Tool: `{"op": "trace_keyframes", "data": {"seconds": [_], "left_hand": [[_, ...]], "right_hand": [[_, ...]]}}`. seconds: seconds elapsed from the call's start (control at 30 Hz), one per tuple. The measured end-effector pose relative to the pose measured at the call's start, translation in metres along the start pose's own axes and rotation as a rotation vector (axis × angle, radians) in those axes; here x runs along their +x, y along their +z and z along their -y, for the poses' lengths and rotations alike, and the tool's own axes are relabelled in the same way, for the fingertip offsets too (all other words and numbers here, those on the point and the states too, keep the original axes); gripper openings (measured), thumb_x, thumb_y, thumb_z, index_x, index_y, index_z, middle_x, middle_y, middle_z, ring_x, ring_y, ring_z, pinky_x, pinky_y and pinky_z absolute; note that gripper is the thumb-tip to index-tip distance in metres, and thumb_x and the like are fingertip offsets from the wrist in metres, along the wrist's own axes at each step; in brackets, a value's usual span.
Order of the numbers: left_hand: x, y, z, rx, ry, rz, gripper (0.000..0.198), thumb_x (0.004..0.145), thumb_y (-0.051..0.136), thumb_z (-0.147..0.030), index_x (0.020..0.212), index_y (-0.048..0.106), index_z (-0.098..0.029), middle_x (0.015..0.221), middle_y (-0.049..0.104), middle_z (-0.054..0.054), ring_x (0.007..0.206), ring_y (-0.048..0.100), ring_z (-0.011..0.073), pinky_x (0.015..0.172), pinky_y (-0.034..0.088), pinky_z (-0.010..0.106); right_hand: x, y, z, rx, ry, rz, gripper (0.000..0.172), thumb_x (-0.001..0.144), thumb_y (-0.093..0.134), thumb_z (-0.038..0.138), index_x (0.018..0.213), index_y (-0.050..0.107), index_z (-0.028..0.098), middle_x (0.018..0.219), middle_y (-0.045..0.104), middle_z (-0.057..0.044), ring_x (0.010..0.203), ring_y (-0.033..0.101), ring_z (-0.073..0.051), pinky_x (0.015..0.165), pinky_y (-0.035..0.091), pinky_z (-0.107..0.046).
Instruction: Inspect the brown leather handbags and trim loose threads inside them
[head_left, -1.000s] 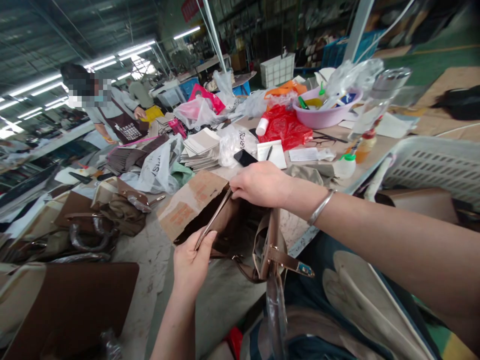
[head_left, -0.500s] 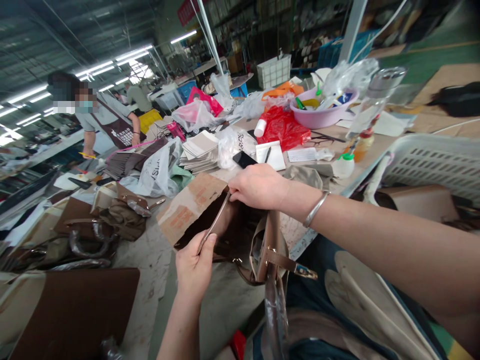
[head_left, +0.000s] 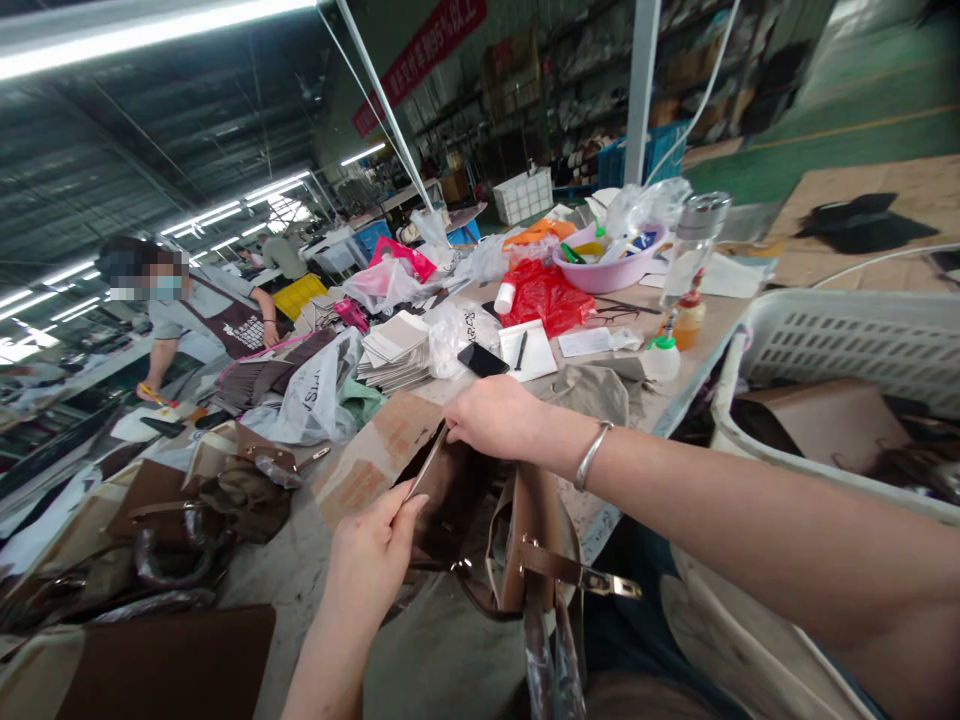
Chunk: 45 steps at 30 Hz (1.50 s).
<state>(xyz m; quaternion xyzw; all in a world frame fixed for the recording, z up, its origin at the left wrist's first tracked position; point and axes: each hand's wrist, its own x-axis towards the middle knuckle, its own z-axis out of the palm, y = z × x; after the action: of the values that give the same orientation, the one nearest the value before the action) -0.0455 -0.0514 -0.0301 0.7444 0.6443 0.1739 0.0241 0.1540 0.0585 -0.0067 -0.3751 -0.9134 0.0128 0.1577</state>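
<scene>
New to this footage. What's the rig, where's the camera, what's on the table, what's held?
No machine here: a person works with bare hands. One camera worn on the head looks forward and down, so the arms enter from below. The left hand and the right hand each pinch an end of a thin brown strip over an open brown bag at the edge of the table. Near it lie a cardboard piece, a stack of cards, a phone, a red plastic bag and a pink basin. A white basket stands at the right; another person works far left.
</scene>
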Motion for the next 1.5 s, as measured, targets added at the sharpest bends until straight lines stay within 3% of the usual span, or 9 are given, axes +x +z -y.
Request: {"op": "trace_keyframes", "data": {"seconds": [0.17, 0.33, 0.47, 0.6, 1.03, 1.13, 1.3, 1.4, 1.5], "left_hand": [[0.001, 0.002, -0.002, 0.178, -0.008, 0.006, 0.034, 0.089, 0.041, -0.038, 0.089, 0.070, -0.020, 0.074, 0.073, 0.005, 0.066, 0.068, 0.0199, 0.058, 0.049, 0.025], [0.005, 0.004, 0.003, 0.249, 0.049, -0.039, 0.037, 0.090, 0.037, -0.035, 0.105, 0.065, -0.017, 0.078, 0.073, 0.007, 0.068, 0.069, 0.0218, 0.058, 0.051, 0.026], [0.007, 0.007, 0.008, 0.214, 0.110, -0.088, 0.038, 0.091, 0.036, -0.036, 0.109, 0.064, -0.017, 0.087, 0.073, 0.009, 0.079, 0.070, 0.0223, 0.068, 0.054, 0.027], [0.006, 0.007, 0.004, 0.164, 0.107, -0.078, 0.038, 0.090, 0.037, -0.038, 0.104, 0.067, -0.018, 0.084, 0.074, 0.008, 0.070, 0.070, 0.0204, 0.062, 0.054, 0.025], [0.007, 0.007, 0.005, 0.073, 0.140, -0.005, 0.033, 0.089, 0.040, -0.034, 0.106, 0.065, -0.020, 0.089, 0.073, 0.007, 0.080, 0.069, 0.0199, 0.068, 0.053, 0.025], [0.009, 0.000, 0.003, 0.044, 0.138, 0.054, 0.036, 0.089, 0.041, -0.036, 0.112, 0.062, -0.019, 0.091, 0.073, 0.006, 0.080, 0.068, 0.0203, 0.071, 0.052, 0.026], [0.026, -0.026, -0.013, 0.058, 0.110, 0.339, 0.033, 0.083, 0.050, -0.043, 0.108, 0.063, -0.027, 0.087, 0.073, 0.000, 0.078, 0.067, 0.0199, 0.065, 0.049, 0.023], [0.045, -0.030, -0.021, 0.187, 0.072, 0.252, 0.034, 0.080, 0.051, -0.047, 0.102, 0.066, -0.026, 0.081, 0.073, 0.003, 0.074, 0.067, 0.0217, 0.062, 0.046, 0.024], [0.065, -0.020, -0.029, 0.271, 0.065, 0.219, 0.036, 0.082, 0.049, -0.047, 0.106, 0.064, -0.024, 0.082, 0.072, 0.005, 0.076, 0.066, 0.0227, 0.062, 0.042, 0.025]], "right_hand": [[-0.001, 0.001, 0.000, 0.024, 0.006, 0.008, 0.021, 0.081, 0.056, 0.033, 0.080, 0.071, 0.018, 0.078, 0.071, -0.009, 0.076, 0.066, -0.022, 0.061, 0.044, -0.026], [-0.003, 0.001, -0.001, 0.049, -0.011, 0.011, 0.021, 0.081, 0.056, 0.033, 0.079, 0.071, 0.020, 0.080, 0.071, -0.008, 0.076, 0.066, -0.020, 0.060, 0.043, -0.025], [-0.009, -0.001, -0.002, 0.036, -0.028, -0.028, 0.021, 0.081, 0.055, 0.033, 0.079, 0.071, 0.020, 0.079, 0.071, -0.007, 0.073, 0.066, -0.021, 0.058, 0.043, -0.026], [-0.007, -0.001, -0.003, 0.047, -0.002, -0.018, 0.020, 0.081, 0.056, 0.032, 0.078, 0.071, 0.019, 0.081, 0.071, -0.008, 0.077, 0.066, -0.021, 0.060, 0.044, -0.025], [-0.003, 0.003, -0.003, 0.069, 0.044, -0.013, 0.022, 0.080, 0.055, 0.032, 0.081, 0.071, 0.017, 0.081, 0.071, -0.011, 0.080, 0.066, -0.023, 0.065, 0.046, -0.028], [-0.002, 0.002, -0.002, 0.071, 0.050, 0.003, 0.022, 0.080, 0.054, 0.030, 0.081, 0.071, 0.016, 0.081, 0.071, -0.012, 0.081, 0.066, -0.023, 0.066, 0.047, -0.028], [0.000, -0.003, 0.000, 0.038, 0.073, 0.051, 0.024, 0.083, 0.052, 0.030, 0.087, 0.071, 0.015, 0.086, 0.070, -0.014, 0.086, 0.066, -0.023, 0.071, 0.047, -0.028], [0.002, -0.004, 0.000, 0.027, 0.086, 0.056, 0.024, 0.083, 0.052, 0.030, 0.087, 0.070, 0.015, 0.084, 0.070, -0.014, 0.085, 0.066, -0.023, 0.070, 0.048, -0.028], [0.004, -0.003, 0.000, 0.028, 0.097, 0.035, 0.024, 0.082, 0.053, 0.032, 0.084, 0.071, 0.015, 0.082, 0.070, -0.013, 0.081, 0.066, -0.023, 0.066, 0.047, -0.028]]}}
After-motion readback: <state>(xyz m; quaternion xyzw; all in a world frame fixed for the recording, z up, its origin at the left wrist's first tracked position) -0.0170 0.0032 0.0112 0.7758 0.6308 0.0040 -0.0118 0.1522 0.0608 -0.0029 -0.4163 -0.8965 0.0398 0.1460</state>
